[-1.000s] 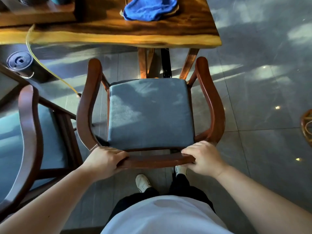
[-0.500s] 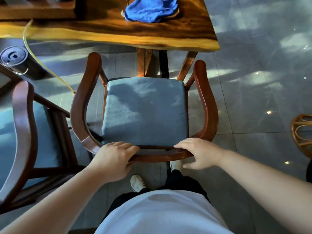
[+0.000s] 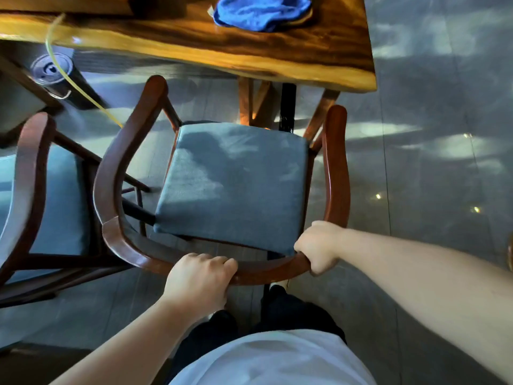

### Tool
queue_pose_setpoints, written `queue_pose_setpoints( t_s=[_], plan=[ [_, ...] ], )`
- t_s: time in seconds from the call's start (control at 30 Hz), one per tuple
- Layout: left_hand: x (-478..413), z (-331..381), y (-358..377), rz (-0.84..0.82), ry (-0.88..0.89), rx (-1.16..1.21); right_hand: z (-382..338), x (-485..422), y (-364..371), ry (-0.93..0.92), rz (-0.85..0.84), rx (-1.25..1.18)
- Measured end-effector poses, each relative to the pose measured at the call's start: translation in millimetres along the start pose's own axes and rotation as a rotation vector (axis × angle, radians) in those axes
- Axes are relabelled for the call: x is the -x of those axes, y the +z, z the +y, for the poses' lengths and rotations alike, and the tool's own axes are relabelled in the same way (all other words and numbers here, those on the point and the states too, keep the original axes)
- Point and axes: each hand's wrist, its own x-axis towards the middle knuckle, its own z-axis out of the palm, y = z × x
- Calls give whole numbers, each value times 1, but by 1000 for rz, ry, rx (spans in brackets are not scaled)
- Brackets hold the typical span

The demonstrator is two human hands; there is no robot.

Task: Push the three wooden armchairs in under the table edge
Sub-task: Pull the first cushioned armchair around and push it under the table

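Both hands gripping armchair (image 3: pixel 233 184) back rail: left hand (image 3: pixel 198 284) curled over rail centre, right hand (image 3: pixel 319 247) fisted at right corner, forearm angled in from right. Chair skewed, front just short of table (image 3: pixel 194 48) edge

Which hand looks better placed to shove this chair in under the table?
Probably the left hand: it grips the middle of the armchair back rail, in line with the seat. The right hand holds the rail's right corner, so pushing there might swing the chair askew from the table.
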Motion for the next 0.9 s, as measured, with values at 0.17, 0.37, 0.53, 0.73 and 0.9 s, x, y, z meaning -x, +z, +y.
queue_pose_setpoints(
  t_s=[0.17,0.37,0.53,0.73,0.9],
  plan=[
    [-17,3,-16,80,-26,-37,15,9,-5,28,20,13],
    [-38,30,-19,107,-29,-51,43,11,5,36,-6,63],
    [-48,32,-22,149,-19,-67,55,13,8,39,29,70],
    [-59,25,-36,192,-4,-82,63,19,1,58,121,72],
    [-48,25,-22,173,18,-46,48,16,9,59,90,50]
  ],
)
